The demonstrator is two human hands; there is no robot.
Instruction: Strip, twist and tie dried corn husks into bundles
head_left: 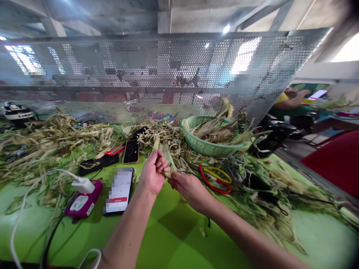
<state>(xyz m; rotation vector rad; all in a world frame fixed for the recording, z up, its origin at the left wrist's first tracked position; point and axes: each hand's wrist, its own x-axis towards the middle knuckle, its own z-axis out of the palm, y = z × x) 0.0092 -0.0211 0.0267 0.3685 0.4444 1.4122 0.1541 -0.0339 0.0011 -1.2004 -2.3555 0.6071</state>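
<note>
Perforated metal mesh (168,59) rises behind a green table (165,246), with a bare concrete ceiling overhead and, off to the right, another person's arm (291,101) beside a lit screen. Dried leaves (84,134) cover much of the table's far side, and a green basket (213,149) holding more of them stands ahead and to the right. At the middle of the table, just in front of the leaf pile, is the pale husk (167,158), its near end between the two hands. Its long axis points away from the body, roughly straight ahead with a slight lean to the left, so its free length lies beyond the fingertips. The left hand (154,173) sits along its left side, fingers curled in and apparently gripping it; the right hand (187,186) comes in from the right, across that axis, fingertips pinched on the near end. Neither hand is clearly nearer, since both meet at that end, though the left reaches farther along the husk. A red handle (221,191) lies just right of the right hand; a lit phone (120,192) lies left of the left forearm.
</note>
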